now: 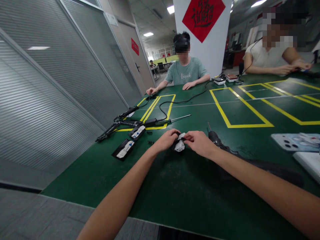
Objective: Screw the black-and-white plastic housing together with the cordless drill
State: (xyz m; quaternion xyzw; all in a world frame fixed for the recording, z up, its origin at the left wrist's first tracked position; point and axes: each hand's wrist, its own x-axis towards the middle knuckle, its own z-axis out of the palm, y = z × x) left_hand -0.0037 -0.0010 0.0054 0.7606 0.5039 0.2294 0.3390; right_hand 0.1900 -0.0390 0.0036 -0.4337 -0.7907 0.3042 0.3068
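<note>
Both my hands meet at a small black-and-white part (pixel 179 146) above the green table; its exact kind I cannot make out. My left hand (pixel 167 140) is closed around its left side, thumb and fingers on the black portion. With pinched fingers, my right hand (pixel 198 142) grips the part's upper right edge. A dark screwdriver-like tool (pixel 215 138) with a thin reddish tip lies just beyond my right hand, partly hidden by my forearm. To the left lie two flat black pieces with white faces, one nearer (pixel 124 149) and one farther (pixel 137 132).
Small black bits (pixel 150 142) lie left of my hands. Behind them sit black tools with a long metal shaft (pixel 180 117) and a cable (pixel 185 101). A phone (pixel 295 142) is at the right. Two people sit across the green table (pixel 100 180), which has yellow tape outlines.
</note>
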